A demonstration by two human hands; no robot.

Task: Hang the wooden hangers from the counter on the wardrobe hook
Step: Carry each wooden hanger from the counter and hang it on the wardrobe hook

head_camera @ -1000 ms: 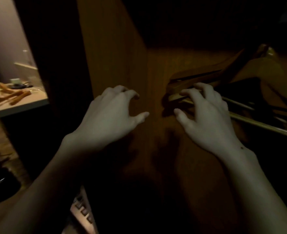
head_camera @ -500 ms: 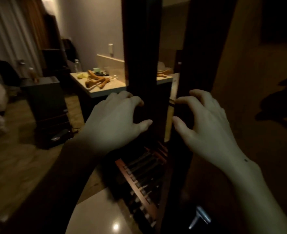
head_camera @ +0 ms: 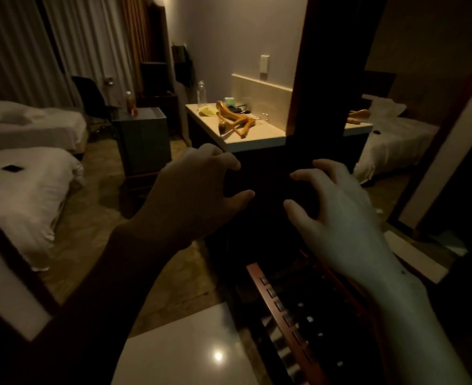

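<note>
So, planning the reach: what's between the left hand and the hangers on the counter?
Head view: only a bare strip of counter and its front edge separate the left hand from the wooden hangers.

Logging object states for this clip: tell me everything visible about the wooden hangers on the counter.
The wooden hangers lie in a loose overlapping pile, flat on the pale counter, beside a yellow item. Orange-brown wood, curved arms; the count is unclear. The left hand and right hand are apart from them, holding nothing.

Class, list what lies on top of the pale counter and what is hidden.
Wooden hangers, a clear bottle and a yellow item. The dark post covers the counter's right part.
</note>
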